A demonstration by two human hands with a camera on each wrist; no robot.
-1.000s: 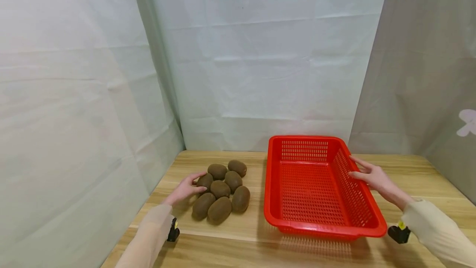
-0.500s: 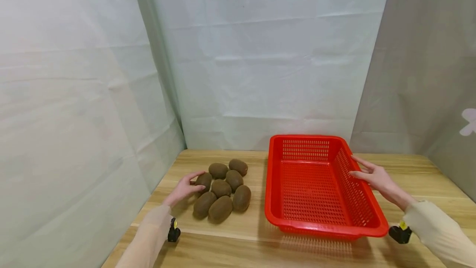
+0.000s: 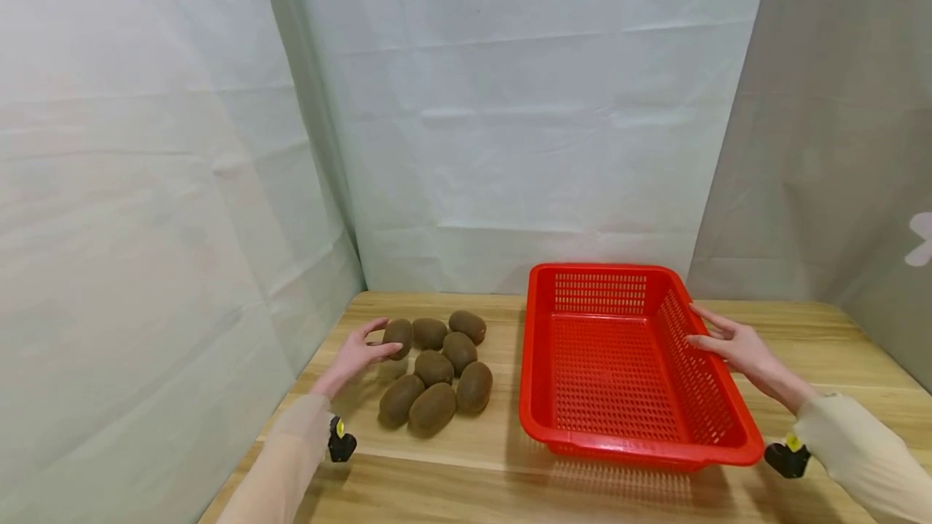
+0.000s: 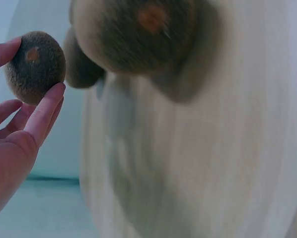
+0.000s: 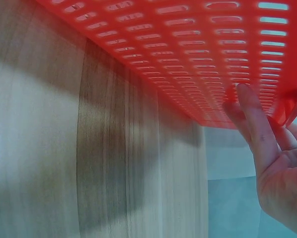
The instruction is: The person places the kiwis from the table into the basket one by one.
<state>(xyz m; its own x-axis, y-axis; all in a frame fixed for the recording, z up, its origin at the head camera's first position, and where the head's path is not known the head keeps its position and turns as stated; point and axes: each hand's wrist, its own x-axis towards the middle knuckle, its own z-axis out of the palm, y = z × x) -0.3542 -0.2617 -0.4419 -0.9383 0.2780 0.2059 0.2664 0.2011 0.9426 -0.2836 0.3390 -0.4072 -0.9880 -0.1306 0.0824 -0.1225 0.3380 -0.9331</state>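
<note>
My left hand (image 3: 355, 352) pinches a brown kiwi (image 3: 397, 339) between thumb and fingertips, raised at the left edge of the kiwi group. In the left wrist view the held kiwi (image 4: 38, 69) shows its stem end, with the fingers around its lower side. Several other kiwis (image 3: 434, 409) lie close together on the table just to its right. At the right, my right hand (image 3: 744, 352) holds the side rim of a red plastic basket (image 3: 641, 450), thumb over the rim. The right wrist view has its fingers (image 5: 260, 131) against the slotted outer wall.
The wooden table (image 3: 408, 483) carries everything. A pale cloth curtain (image 3: 510, 144) hangs behind, and more cloth (image 3: 146, 265) closes off the left side. Black cameras (image 3: 340, 440) are strapped at both wrists.
My left hand has taken the leftmost kiwi and lifted it up and slightly away from the others. The right hand and basket stay in place.
</note>
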